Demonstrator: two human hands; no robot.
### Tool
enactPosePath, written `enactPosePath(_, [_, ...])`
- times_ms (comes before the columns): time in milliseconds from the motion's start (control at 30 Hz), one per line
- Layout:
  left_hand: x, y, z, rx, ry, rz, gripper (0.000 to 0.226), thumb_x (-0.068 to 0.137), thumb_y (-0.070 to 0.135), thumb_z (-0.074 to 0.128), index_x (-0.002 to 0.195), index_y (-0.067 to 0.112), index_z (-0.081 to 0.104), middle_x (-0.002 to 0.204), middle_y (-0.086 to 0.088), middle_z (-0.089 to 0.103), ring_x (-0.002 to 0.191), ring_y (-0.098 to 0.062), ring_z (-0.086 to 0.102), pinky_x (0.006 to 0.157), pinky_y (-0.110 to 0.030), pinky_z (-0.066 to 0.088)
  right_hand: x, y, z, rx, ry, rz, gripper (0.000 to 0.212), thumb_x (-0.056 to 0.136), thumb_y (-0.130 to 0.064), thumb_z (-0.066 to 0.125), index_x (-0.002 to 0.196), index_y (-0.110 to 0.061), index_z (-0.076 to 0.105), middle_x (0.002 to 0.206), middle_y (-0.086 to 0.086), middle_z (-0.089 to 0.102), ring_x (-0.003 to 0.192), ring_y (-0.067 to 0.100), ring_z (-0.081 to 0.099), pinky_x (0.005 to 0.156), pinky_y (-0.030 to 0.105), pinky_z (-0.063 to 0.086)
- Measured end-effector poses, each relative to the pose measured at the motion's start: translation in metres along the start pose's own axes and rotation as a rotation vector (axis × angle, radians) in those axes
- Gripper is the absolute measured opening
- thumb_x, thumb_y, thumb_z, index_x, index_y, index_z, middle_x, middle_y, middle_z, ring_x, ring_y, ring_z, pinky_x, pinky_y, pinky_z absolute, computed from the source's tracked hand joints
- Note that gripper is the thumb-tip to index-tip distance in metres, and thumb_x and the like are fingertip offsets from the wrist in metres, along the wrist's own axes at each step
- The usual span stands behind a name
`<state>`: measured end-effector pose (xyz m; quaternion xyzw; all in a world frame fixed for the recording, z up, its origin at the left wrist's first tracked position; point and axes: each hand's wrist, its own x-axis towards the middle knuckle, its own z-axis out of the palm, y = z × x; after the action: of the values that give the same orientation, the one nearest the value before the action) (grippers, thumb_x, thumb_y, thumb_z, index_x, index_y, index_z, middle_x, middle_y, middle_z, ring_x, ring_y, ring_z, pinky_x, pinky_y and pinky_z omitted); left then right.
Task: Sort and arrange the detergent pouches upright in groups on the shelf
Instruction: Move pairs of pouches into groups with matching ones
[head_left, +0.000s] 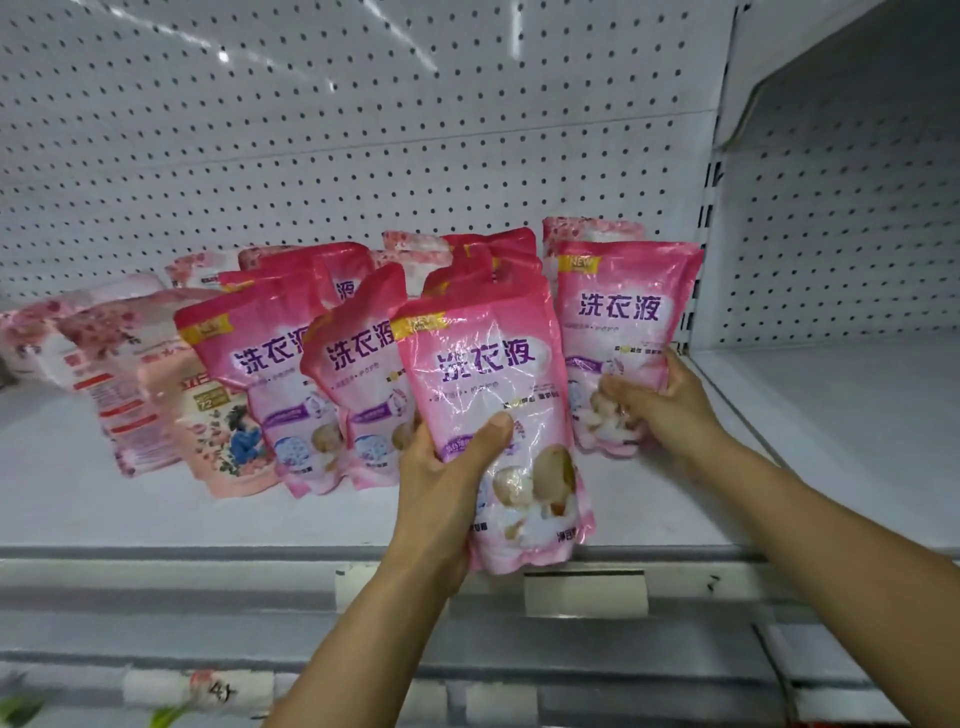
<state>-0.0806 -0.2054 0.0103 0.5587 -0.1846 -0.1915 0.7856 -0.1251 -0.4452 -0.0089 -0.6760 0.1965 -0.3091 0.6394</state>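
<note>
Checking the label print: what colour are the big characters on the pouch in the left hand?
Dark purple, on the pink pouch in the left hand; head view.

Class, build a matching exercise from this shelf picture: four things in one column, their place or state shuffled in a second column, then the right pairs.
Things
1. left hand
2. right hand
3. peach floral pouch
4. paper tag

Places
A. stuck on the shelf's front edge
B. grips the rightmost pink pouch
C. holds a front pink pouch over the shelf edge
D. leans left of the pink pouches

Pairs: 1-C, 2-B, 3-D, 4-A
</note>
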Motion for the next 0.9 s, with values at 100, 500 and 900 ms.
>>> enactPosePath(100, [-0.005, 0.002, -0.008, 0.036, -0.04, -0.008, 0.026, 0.081, 0.008, 0.074, 0.104, 0.018, 0.067, 0.097, -0.01, 0.078, 0.09, -0.032, 0.075, 0.081, -0.05, 0.06, -0.02, -0.007, -0.004, 0.033, 0.092, -0.023, 0.042, 0.079, -0.015, 0.078, 0.111, -0.032, 0.057, 0.1, -0.002, 0.072, 0.07, 0.004, 0.07, 0.057, 0.019, 0.054])
enactPosePath(500, [-0.078, 0.002, -0.016, -0.032, -0.019, 0.07, 0.054, 0.078, 0.004, 0.075, 0.126, 0.019, 0.056, 0.105, -0.008, 0.076, 0.091, -0.031, 0.075, 0.074, -0.048, 0.062, -0.151, -0.038, -0.013, 0.416, 0.102, -0.051, 0.046, 0.076, -0.01, 0.072, 0.118, -0.023, 0.06, 0.109, 0.007, 0.074, 0.089, 0.028, 0.072, 0.072, 0.05, 0.059])
enactPosePath(900, [-0.228, -0.007, -0.035, 0.002, 0.157, 0.067, 0.054, 0.08, 0.002, 0.074, 0.126, 0.022, 0.054, 0.108, -0.006, 0.075, 0.094, -0.03, 0.074, 0.078, -0.053, 0.06, -0.305, -0.032, -0.022, 0.198, -0.039, -0.052, 0.061, 0.077, 0.002, 0.074, 0.115, -0.043, 0.057, 0.104, -0.008, 0.075, 0.086, 0.018, 0.074, 0.067, 0.04, 0.062])
